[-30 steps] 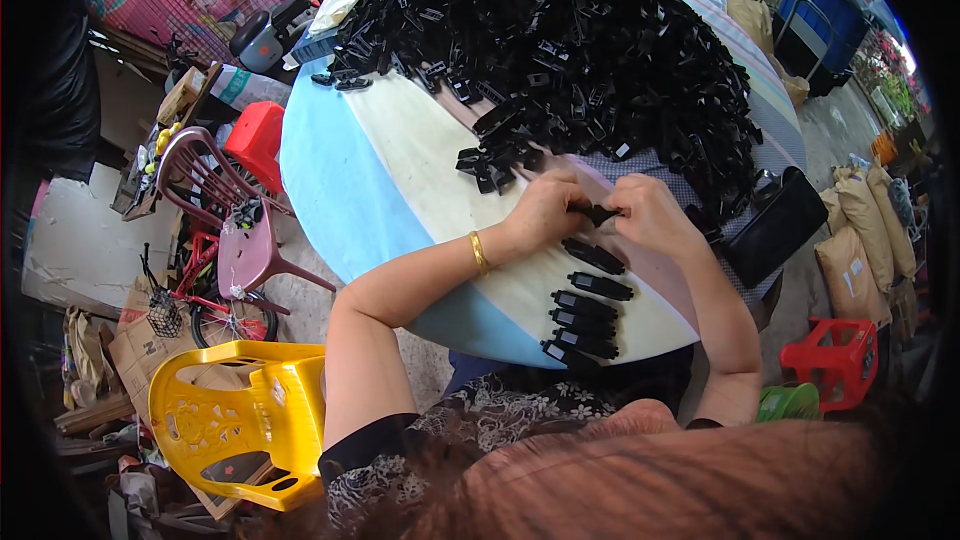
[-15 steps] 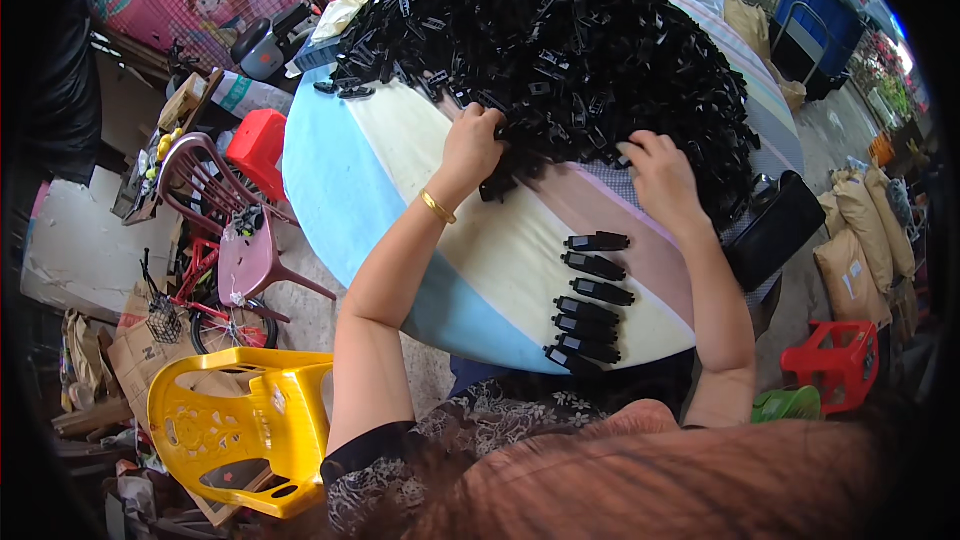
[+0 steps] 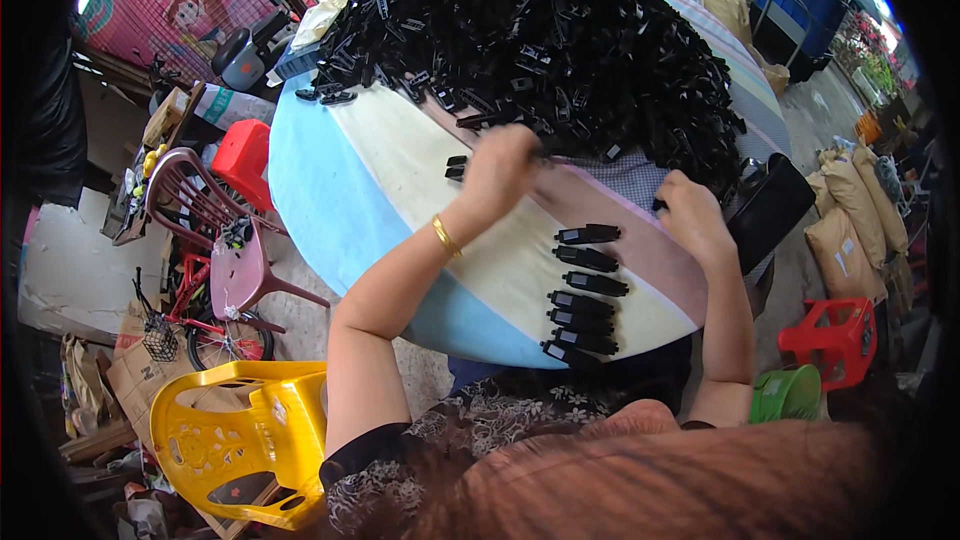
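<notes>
A big heap of small black plastic pieces (image 3: pixel 540 40) covers the far part of a round table with a striped cloth (image 3: pixel 390 200). My left hand (image 3: pixel 503 175) is curled at the heap's near edge, blurred by motion; whatever its fingers hold merges with the dark pieces behind. Beside its wrist lie a couple of loose black pieces (image 3: pixel 456 168). At the heap's right near edge, the fingers of my right hand (image 3: pixel 692 218) are pinched on a small black plastic piece (image 3: pixel 658 204). Between my forearms, several longer black pieces (image 3: pixel 585 285) lie in a column toward the table's near edge.
A black bag or case (image 3: pixel 775 212) rests at the table's right edge. A yellow plastic chair (image 3: pixel 240 440) stands at lower left, a pink chair (image 3: pixel 240 270) and red stool (image 3: pixel 243 162) farther left. On the right are a red stool (image 3: pixel 830 345), green bucket (image 3: pixel 787 392) and brown sacks (image 3: pixel 845 250).
My left hand has moved right and lifted a little, uncovering loose pieces beside it. My right hand has drawn back from the heap, toward me and to the right. The view has shifted slightly.
</notes>
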Available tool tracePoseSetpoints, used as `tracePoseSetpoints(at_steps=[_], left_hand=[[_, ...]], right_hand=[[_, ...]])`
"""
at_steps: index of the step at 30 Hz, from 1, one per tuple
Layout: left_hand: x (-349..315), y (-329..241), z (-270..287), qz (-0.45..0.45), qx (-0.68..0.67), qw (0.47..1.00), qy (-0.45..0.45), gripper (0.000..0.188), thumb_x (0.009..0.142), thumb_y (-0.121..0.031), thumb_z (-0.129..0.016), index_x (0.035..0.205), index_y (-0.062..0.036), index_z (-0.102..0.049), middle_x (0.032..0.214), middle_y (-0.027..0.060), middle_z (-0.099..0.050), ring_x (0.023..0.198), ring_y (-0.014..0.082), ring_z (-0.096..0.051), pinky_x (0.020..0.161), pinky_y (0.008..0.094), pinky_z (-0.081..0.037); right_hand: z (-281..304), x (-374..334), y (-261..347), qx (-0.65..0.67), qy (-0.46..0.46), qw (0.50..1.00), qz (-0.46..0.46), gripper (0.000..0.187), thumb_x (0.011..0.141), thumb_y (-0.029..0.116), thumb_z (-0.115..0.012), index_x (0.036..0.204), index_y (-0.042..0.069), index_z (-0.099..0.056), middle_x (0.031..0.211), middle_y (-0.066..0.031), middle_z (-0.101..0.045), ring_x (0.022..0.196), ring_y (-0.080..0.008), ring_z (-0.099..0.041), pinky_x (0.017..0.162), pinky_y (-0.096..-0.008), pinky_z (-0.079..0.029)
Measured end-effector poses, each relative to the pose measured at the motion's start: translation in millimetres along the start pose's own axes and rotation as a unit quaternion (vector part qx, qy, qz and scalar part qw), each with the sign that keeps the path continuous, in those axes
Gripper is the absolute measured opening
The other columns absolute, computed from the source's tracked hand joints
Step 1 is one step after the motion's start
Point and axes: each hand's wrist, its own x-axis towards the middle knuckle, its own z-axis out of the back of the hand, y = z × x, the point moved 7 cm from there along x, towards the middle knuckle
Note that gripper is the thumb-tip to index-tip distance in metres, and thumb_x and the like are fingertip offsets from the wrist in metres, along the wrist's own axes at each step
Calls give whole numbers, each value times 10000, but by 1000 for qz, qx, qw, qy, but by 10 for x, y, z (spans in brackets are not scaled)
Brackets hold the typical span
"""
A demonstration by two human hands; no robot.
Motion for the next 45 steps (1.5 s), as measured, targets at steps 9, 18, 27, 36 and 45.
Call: tracePoseSetpoints(at_steps=[9,18,27,36,45], left_hand=[[-288,-495,-376,-101,-149,967,183,183,685,-24,-658,837,-26,-557,893,133,-551,862,332,-551,782,394,-465],[-353,-197,-330,88,-39,979,180,236,678,-43,-678,906,-44,-614,932,139,-553,913,327,-533,801,381,-455],[-334,-248,-374,13,-85,987,138,228,695,-74,-698,918,-51,-662,940,125,-566,921,307,-555,819,374,-466],[-316,-236,-316,62,-75,982,160,201,705,-56,-662,904,-25,-664,873,129,-580,861,299,-584,751,353,-484],[-295,-201,-318,65,-108,978,165,187,691,-69,-686,864,-4,-660,855,129,-581,795,291,-594,700,348,-485]], right_hand=[[7,325,532,238,-116,953,147,343,663,-108,-575,988,-5,-611,1029,-147,-565,899,-312,-589,802,-344,-494],[61,273,521,163,-142,959,183,277,722,-64,-563,982,5,-634,886,-136,-581,833,-289,-580,745,-343,-483],[-170,229,625,338,-28,932,128,175,817,-5,-552,989,-20,-585,800,-156,-637,686,-307,-619,638,-325,-485],[-8,168,536,245,-84,954,152,252,684,-16,-616,932,0,-658,763,-76,-561,616,-199,-535,571,-299,-440],[36,115,565,134,-114,965,194,168,633,-3,-601,793,-1,-652,770,-81,-558,792,-255,-553,673,-347,-467]])
